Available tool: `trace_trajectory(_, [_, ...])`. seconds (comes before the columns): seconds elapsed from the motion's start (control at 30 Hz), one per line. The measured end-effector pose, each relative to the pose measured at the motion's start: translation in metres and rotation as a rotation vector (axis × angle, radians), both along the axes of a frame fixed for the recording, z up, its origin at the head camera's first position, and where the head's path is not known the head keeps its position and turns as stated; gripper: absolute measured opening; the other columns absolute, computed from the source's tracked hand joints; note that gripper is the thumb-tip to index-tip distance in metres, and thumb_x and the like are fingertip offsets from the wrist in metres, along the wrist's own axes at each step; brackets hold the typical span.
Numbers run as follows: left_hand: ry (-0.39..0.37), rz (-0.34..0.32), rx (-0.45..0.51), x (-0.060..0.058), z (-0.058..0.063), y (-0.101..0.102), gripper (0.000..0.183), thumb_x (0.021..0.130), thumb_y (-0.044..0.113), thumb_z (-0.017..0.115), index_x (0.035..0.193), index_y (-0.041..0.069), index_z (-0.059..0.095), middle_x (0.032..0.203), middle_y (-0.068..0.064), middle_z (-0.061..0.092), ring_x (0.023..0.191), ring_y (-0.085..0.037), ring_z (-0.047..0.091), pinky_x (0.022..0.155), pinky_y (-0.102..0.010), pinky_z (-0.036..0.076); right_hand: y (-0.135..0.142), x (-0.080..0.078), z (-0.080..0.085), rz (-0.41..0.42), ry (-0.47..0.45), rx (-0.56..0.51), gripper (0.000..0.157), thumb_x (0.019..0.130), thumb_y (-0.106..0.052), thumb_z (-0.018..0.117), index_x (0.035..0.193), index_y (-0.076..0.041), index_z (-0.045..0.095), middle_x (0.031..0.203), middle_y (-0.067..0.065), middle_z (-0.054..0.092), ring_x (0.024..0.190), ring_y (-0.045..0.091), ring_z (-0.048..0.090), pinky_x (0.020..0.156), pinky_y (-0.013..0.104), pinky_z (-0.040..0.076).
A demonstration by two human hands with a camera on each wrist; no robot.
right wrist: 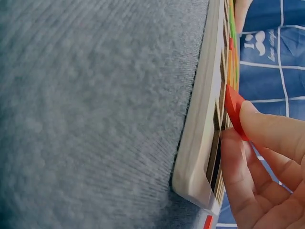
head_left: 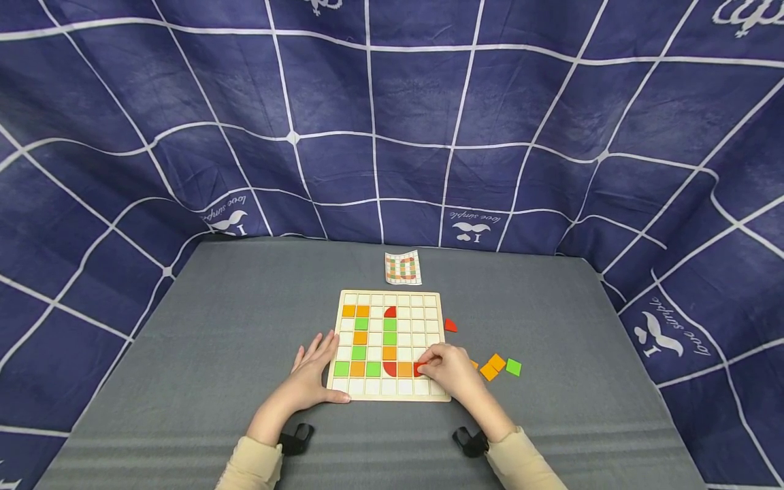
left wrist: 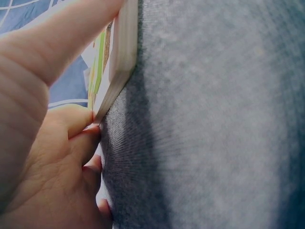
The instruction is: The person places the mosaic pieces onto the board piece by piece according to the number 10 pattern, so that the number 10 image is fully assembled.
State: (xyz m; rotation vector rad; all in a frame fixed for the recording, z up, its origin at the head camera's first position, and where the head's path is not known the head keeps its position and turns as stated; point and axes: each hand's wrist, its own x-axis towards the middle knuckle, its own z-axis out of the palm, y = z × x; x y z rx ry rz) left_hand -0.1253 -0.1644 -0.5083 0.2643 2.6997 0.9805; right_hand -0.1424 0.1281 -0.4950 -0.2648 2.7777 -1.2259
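A pale wooden grid board (head_left: 392, 398) lies on the grey table, with green, orange and red tiles in several of its cells. My left hand (head_left: 309, 381) is spread at the board's left side, thumb along the front edge at the corner and fingers by the left edge. Between thumb and fingers my right hand (head_left: 450, 367) pinches a red piece (right wrist: 234, 109) over the second row from the front, just right of an orange tile (head_left: 405, 369). In the right wrist view the piece stands tilted, its lower tip at the board's surface. My fingers partly hide its shape.
A small printed card (head_left: 403, 268) with a coloured grid pattern lies behind the board. Right of the board are a loose red piece (head_left: 450, 326), several orange tiles (head_left: 497, 362) and a green tile (head_left: 513, 367). A blue checked cloth (head_left: 404, 170) hangs around the table.
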Motion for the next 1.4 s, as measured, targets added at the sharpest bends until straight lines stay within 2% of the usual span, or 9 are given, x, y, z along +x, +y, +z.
trace_trajectory(0.2, [-0.001, 0.006, 0.028, 0.002, 0.002, 0.0, 0.126, 0.058, 0.033, 0.095, 0.155, -0.002, 0.023, 0.163, -0.019, 0.017, 0.152, -0.043, 0.008, 0.119, -0.063, -0.001, -0.003, 0.0, -0.002, 0.013, 0.09, 0.064, 0.013, 0.076, -0.007, 0.083, 0.073, -0.014, 0.073, 0.075, -0.006, 0.059, 0.064, 0.002, 0.056, 0.058, 0.016, 0.047])
trace_trajectory(0.5, [0.001, 0.008, 0.03, 0.002, 0.004, 0.0, 0.125, 0.057, 0.033, 0.095, 0.154, -0.002, 0.024, 0.163, -0.019, 0.018, 0.151, -0.043, 0.008, 0.119, -0.064, -0.001, -0.003, 0.0, -0.001, 0.002, 0.084, 0.094, 0.012, 0.077, -0.009, 0.083, 0.078, -0.012, 0.071, 0.077, -0.004, 0.056, 0.065, 0.002, 0.052, 0.059, 0.017, 0.046])
trace_trajectory(0.8, [-0.011, 0.004, 0.03, 0.001, 0.004, -0.001, 0.125, 0.058, 0.034, 0.094, 0.155, -0.001, 0.022, 0.164, -0.018, 0.017, 0.152, -0.042, 0.008, 0.119, -0.063, -0.002, 0.026, -0.008, 0.006, -0.141, 0.06, -0.012, 0.009, 0.08, -0.011, 0.081, 0.085, -0.012, 0.073, 0.081, -0.001, 0.061, 0.067, 0.005, 0.055, 0.061, 0.019, 0.047])
trace_trajectory(1.03, [-0.018, 0.007, 0.034, 0.002, 0.005, 0.0, 0.124, 0.059, 0.032, 0.094, 0.155, -0.001, 0.023, 0.164, -0.018, 0.017, 0.152, -0.042, 0.007, 0.12, -0.063, -0.002, 0.053, -0.01, 0.007, -0.231, 0.033, -0.005, 0.006, 0.086, -0.015, 0.077, 0.09, -0.011, 0.075, 0.089, 0.003, 0.068, 0.072, 0.007, 0.06, 0.061, 0.018, 0.048])
trace_trajectory(1.17, [-0.022, 0.009, 0.038, 0.002, 0.005, 0.0, 0.124, 0.059, 0.033, 0.094, 0.155, -0.001, 0.023, 0.164, -0.017, 0.017, 0.152, -0.041, 0.007, 0.12, -0.062, -0.002, 0.065, -0.007, 0.005, -0.222, 0.025, 0.025, 0.009, 0.084, -0.012, 0.078, 0.092, -0.009, 0.075, 0.089, 0.004, 0.068, 0.074, 0.01, 0.062, 0.064, 0.019, 0.05])
trace_trajectory(1.4, [-0.029, 0.009, 0.041, 0.0, 0.003, -0.001, 0.125, 0.059, 0.033, 0.094, 0.155, 0.0, 0.021, 0.164, -0.017, 0.016, 0.152, -0.041, 0.006, 0.12, -0.061, -0.003, 0.075, 0.0, -0.001, -0.173, -0.011, 0.109, 0.021, 0.077, -0.014, 0.084, 0.096, -0.013, 0.075, 0.096, 0.0, 0.068, 0.09, 0.017, 0.065, 0.08, 0.031, 0.052])
